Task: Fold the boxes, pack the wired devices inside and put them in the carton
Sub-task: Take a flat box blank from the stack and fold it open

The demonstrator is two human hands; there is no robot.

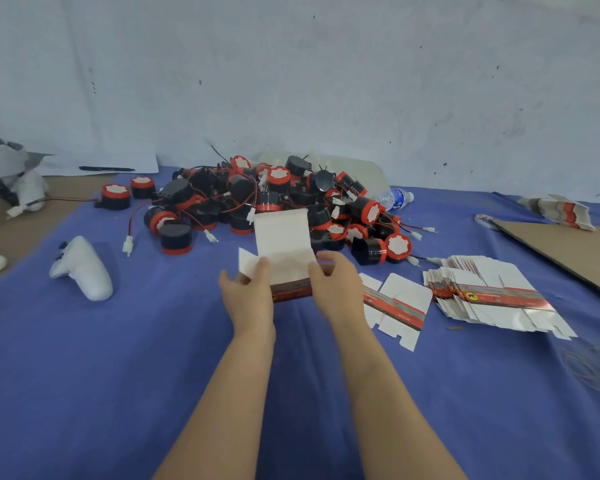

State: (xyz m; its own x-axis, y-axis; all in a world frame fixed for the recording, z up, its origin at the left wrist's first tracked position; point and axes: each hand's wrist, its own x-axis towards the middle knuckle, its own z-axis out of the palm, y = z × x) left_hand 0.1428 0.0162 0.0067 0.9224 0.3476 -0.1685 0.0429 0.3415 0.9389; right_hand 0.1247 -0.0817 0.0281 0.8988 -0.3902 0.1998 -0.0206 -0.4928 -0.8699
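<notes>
Forearms come in from 6 o'clock over the blue cloth [291, 393]. At centre my left hand [248, 292] and right hand [336, 282] hold the half-formed box [284, 251] between them. L thumb and fingers pinch the side flap at its 9 o'clock edge; R fingers curl round the 3 o'clock wall. Box is dead centre, lid panel up toward 12, just in front of the wired devices [274, 199] heaped at 12 o'clock.

Risks: thin glossy card creases off the score line if I squeeze unevenly, & the open flap could tear. Can't tell whether the bottom is tucked, since my hands cover it; an untucked base would drop a device.

Devices are hard black plastic drums w/ red rims. Their thin red/black leads are tangled, so pulling one may drag others. Flat blanks [482, 289] at 3 o'clock look slick, fanned out, prone to slide. Cloth looks soft, slightly wrinkled.
</notes>
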